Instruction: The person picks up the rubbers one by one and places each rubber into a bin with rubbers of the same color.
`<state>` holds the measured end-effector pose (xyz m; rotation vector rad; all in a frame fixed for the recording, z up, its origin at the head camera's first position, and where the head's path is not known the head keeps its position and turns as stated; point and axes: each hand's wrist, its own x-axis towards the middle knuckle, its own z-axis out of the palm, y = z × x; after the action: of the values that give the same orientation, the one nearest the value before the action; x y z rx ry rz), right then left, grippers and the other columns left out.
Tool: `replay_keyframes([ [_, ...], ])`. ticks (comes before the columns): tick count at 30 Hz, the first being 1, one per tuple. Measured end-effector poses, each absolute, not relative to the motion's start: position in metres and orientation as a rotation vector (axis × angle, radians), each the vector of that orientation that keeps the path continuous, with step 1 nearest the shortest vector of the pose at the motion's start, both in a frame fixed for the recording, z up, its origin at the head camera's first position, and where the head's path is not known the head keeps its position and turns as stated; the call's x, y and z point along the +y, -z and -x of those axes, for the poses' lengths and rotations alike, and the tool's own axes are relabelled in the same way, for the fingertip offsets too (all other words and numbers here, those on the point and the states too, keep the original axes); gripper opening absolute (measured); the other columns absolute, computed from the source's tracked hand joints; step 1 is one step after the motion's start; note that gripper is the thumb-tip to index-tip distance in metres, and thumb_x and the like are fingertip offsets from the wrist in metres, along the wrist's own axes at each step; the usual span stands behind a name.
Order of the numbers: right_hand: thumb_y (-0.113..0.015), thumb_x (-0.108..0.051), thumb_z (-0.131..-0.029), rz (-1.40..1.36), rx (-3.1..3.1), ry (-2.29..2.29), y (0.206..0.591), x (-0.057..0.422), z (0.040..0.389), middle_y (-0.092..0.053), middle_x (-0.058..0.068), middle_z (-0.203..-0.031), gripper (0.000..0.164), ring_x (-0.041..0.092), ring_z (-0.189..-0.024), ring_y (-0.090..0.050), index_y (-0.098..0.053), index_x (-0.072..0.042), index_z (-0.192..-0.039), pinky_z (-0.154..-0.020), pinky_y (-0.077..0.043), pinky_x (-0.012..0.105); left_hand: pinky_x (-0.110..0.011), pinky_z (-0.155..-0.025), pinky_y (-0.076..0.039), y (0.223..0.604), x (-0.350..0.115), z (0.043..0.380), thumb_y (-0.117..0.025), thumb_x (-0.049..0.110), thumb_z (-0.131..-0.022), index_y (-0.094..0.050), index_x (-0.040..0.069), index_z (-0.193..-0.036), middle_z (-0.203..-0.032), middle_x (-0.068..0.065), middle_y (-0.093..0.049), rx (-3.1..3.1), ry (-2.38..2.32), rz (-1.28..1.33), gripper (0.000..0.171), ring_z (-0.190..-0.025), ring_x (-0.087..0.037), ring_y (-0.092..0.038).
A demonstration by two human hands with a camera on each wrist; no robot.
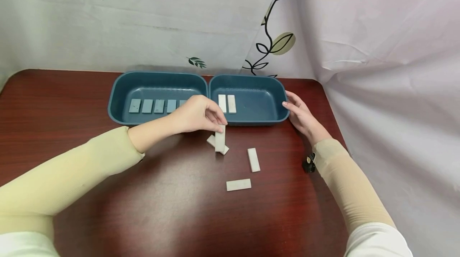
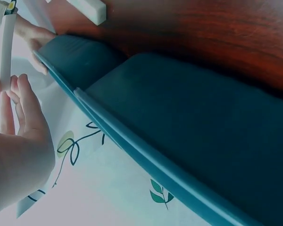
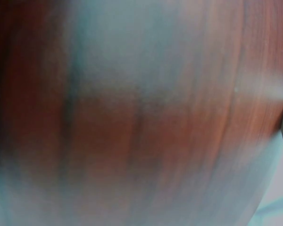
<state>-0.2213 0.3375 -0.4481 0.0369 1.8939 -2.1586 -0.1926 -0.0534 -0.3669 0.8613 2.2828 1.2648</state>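
Observation:
My left hand (image 1: 197,115) pinches a white rectangular block (image 1: 220,139) between thumb and fingers, held upright just in front of the bins. The same white block (image 2: 6,49) shows in the left wrist view. Partly behind it, another white block (image 1: 212,140) lies slanted on the table. My right hand (image 1: 302,116) holds the right end of the right blue bin (image 1: 256,122), thumb at the rim and fingers along the outside. Inside that bin two white blocks (image 1: 231,104) stand side by side. The right wrist view is blurred and shows mostly tabletop.
The left blue bin (image 1: 116,107) adjoins the right one and contains a row of several grey-blue blocks (image 1: 146,106), partly hidden by my left hand. Two more white blocks (image 1: 253,160) lie apart on the dark red wooden table (image 1: 158,209). A patterned white curtain (image 1: 154,29) hangs behind.

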Motion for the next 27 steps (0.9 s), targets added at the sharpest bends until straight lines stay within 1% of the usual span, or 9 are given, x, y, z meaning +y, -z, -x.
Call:
replay_keyframes([
  [5,-0.046,-0.001,-0.110,-0.039,1.893,2.156,0.448,0.338,0.222,-0.057,-0.008,-0.137,0.038,0.007,-0.118,-0.061,-0.052,-0.022,-0.141,-0.097,-0.051,0.018,-0.030,-0.083,-0.063,0.363,-0.045,0.203,-0.090,0.010,-0.086,-0.085,0.008,-0.099,-0.098,-0.007,-0.083,2.311,-1.295,-0.843,0.014,-0.085,-0.016,-0.078],
  [12,-0.045,-0.001,-0.110,-0.040,1.914,2.147,0.448,0.338,0.222,-0.057,-0.009,-0.136,0.037,0.007,-0.119,-0.060,-0.053,-0.023,-0.139,-0.098,-0.050,0.018,-0.032,-0.083,-0.064,0.359,-0.034,0.216,-0.089,0.009,-0.087,-0.085,0.007,-0.101,-0.104,-0.010,-0.083,2.348,-1.346,-0.818,0.015,-0.089,-0.019,-0.079],
  [17,-0.045,-0.001,-0.110,-0.037,1.903,2.156,0.448,0.338,0.222,-0.058,-0.009,-0.135,0.037,0.006,-0.118,-0.060,-0.053,-0.023,-0.139,-0.098,-0.051,0.018,-0.033,-0.082,-0.064,0.356,-0.028,0.225,-0.089,0.008,-0.086,-0.085,0.006,-0.099,-0.105,-0.012,-0.082,2.387,-1.383,-0.791,0.014,-0.091,-0.020,-0.079],
  [27,-0.046,-0.001,-0.110,-0.028,1.903,2.161,0.449,0.339,0.221,-0.058,-0.010,-0.136,0.037,0.005,-0.119,-0.060,-0.054,-0.022,-0.140,-0.098,-0.050,0.018,-0.035,-0.086,-0.063,0.355,-0.010,0.245,-0.088,0.011,-0.089,-0.084,0.007,-0.101,-0.105,-0.012,-0.082,2.451,-1.363,-0.637,0.013,-0.096,-0.023,-0.078],
])
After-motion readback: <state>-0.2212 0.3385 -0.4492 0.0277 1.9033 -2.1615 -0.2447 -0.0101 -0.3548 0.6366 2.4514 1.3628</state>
